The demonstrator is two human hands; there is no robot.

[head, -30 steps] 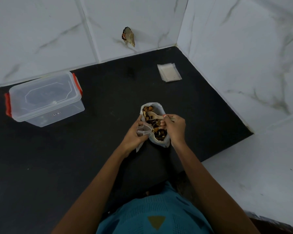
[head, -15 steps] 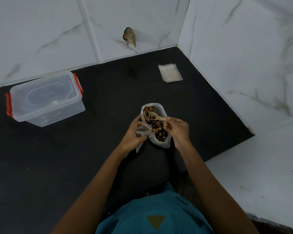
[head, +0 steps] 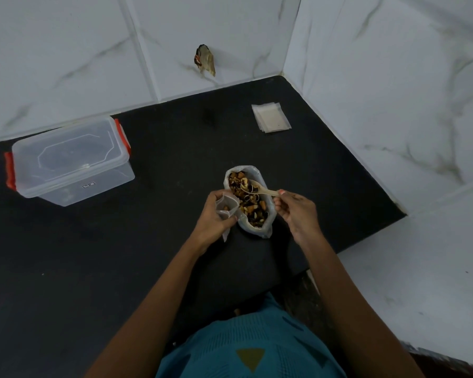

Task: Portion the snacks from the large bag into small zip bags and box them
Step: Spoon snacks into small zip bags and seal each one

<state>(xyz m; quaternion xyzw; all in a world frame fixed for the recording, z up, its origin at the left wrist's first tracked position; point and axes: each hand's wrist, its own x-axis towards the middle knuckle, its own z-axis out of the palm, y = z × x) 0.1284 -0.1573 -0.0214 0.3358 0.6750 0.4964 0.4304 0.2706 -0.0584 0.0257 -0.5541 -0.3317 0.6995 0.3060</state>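
Observation:
The large bag (head: 268,227) stands open on the black counter, full of mixed nuts and dried snacks (head: 253,205). My left hand (head: 212,216) holds a small clear zip bag (head: 225,204) open just left of the large bag; a few pieces lie inside it. My right hand (head: 296,211) pinches the handle of a wooden spoon (head: 260,188), whose bowl lies over the snacks at the far end of the large bag. A stack of empty small zip bags (head: 271,118) lies flat at the back right. The clear plastic box (head: 69,159) with red clips stands at the left, lid on.
The black counter (head: 120,255) ends at white marble tile walls behind and on the right. Something small and brown (head: 205,60) sticks out of the back wall. A white ledge (head: 421,268) lies at the lower right. My teal top shows at the bottom.
My right hand has drawn back to the right, away from the small bag, and the spoon now points into the far end of the large bag. The left hand holds the small bag as before.

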